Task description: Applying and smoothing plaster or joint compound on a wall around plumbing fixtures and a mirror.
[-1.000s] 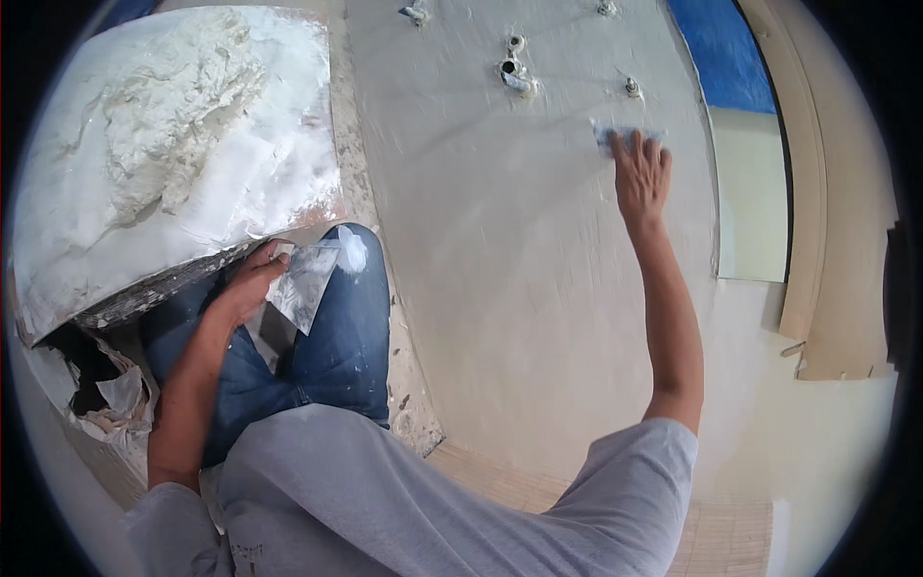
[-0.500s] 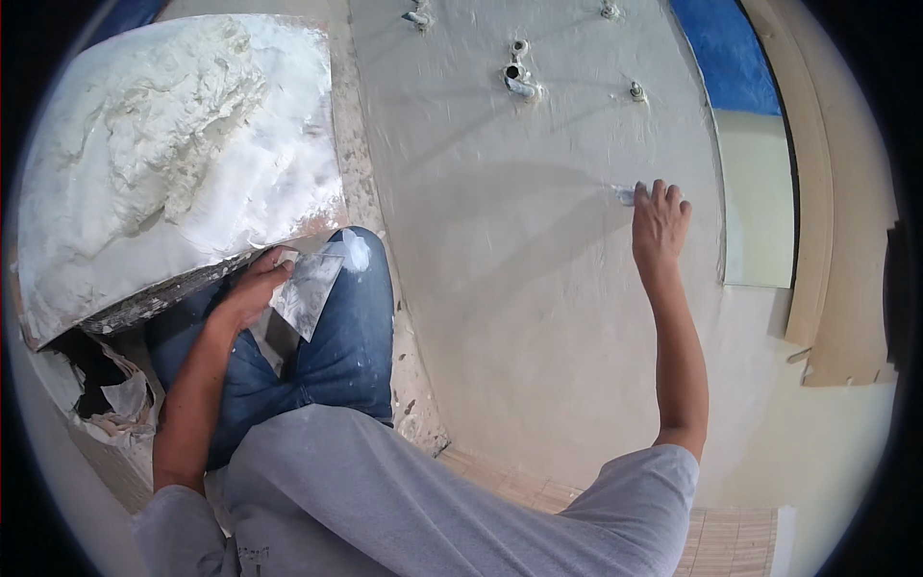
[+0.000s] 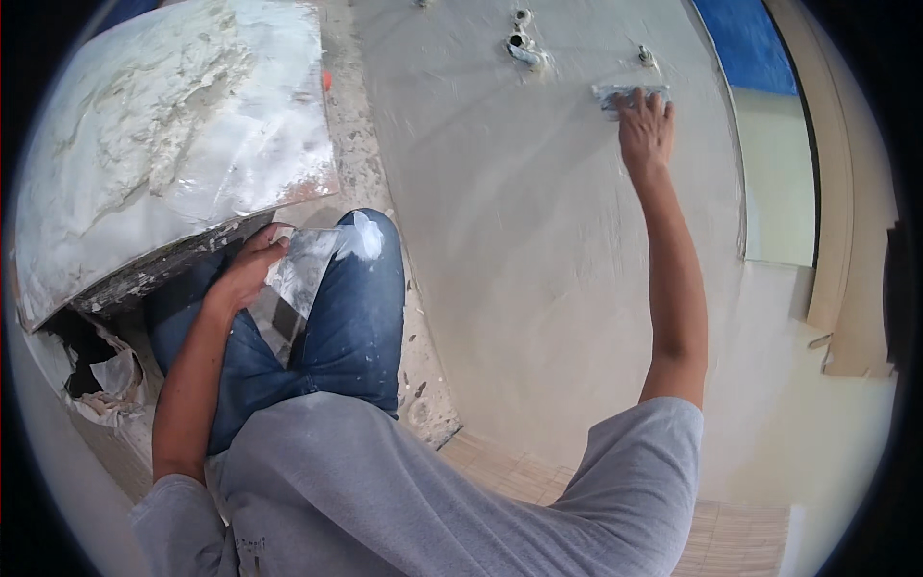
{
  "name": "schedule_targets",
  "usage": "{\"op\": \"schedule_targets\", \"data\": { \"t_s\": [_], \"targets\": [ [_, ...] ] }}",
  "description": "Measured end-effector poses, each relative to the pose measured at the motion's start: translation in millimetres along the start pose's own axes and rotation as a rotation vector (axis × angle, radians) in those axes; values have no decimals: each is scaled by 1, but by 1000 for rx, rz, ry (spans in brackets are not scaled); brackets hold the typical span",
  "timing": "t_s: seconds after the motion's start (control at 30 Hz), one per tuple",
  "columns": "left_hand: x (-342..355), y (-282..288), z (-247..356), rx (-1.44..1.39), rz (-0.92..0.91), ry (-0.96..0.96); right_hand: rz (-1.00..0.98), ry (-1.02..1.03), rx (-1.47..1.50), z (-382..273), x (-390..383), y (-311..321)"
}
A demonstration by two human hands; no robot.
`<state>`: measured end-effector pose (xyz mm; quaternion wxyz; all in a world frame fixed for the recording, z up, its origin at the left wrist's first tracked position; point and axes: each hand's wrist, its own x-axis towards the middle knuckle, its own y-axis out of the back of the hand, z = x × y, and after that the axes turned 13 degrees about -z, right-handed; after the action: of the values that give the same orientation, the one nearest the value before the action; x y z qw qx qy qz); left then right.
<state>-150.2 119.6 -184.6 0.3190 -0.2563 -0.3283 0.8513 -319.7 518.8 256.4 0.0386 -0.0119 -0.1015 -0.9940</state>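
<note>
Wall coat looking well along: the wall (image 3: 500, 221) is showing a grey layer over most of its visible face, broad areas reading smooth. Fine streaks and small ridges are showing near the pipe stubs (image 3: 524, 53) and the small fitting (image 3: 645, 58), so some smoothing is probably remaining there. Plenty of white paste (image 3: 173, 106) is lying heaped on the bench (image 3: 312, 189) at left, so material isn't running out.

Right hand (image 3: 648, 130) is reaching out to the wall, fingers spread over the back of a flat scraper (image 3: 606, 92), which is sitting just below the small fitting and apparently resting on the surface; thumb grip hidden, can't tell. Left hand (image 3: 252, 264) is closing on one edge of a wide metal blade (image 3: 303, 262), thumb on top, holding it over the lap by the paste-smeared jeans (image 3: 356, 317). Blade face is carrying greyish smears. Both hands are occupied, neither gripping wide.
</note>
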Motion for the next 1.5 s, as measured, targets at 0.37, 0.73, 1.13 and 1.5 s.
{"op": "schedule_targets", "data": {
  "t_s": [0.37,0.73,1.13,1.5],
  "targets": [
    [-14,-1,-3,-12,59,52,-206,116,87,-6,-257,-55],
    [-22,-32,19,-139,104,92,-442,-90,113,23,-434,-60],
    [15,-227,52,-81,78,-458,477,-320,2291,-144,-330,47],
    [-30,-239,120,-468,178,-602,657,503,1469,-139,-233,140]
  ]
}}
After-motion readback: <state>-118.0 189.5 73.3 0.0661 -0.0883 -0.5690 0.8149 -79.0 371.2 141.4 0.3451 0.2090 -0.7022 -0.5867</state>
